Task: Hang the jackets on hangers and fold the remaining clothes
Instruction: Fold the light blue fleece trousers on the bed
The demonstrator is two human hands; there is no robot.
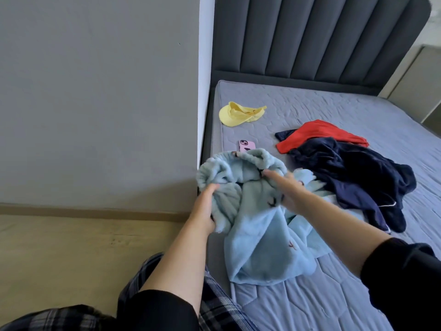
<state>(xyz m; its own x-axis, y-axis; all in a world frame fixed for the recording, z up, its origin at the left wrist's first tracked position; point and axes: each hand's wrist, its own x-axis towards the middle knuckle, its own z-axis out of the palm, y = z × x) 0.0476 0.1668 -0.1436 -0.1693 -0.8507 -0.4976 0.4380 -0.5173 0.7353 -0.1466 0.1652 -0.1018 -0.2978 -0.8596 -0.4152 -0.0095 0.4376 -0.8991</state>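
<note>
Blue fleece garment [260, 235] sits bunched at the bed's [310, 295] near edge. The left hand [205, 206] clutches a wad of it. The right hand [284, 187] touches the collar, its grasp too blurred to tell. The garment looks soft, light and floppy, probably best held by the shoulders.

The light blue fleece garment [257, 235] looked thick and plush, with a fuzzy matt pile. The navy blue garment [353, 177] was a soft, velvety cloth, crumpled, and the red garment [317, 133] a thin, smooth fabric. The yellow cloth visor [238, 114] looked matt. The pink phone [247, 146] had a smooth, glossy back. The grey-blue quilted mattress [334, 295] showed stitched, puckered cloth, the dark grey padded headboard [310, 37] matt upholstery, the grey wall [95, 91] flat matt paint, and the pale floor [71, 247] wood grain.
</note>
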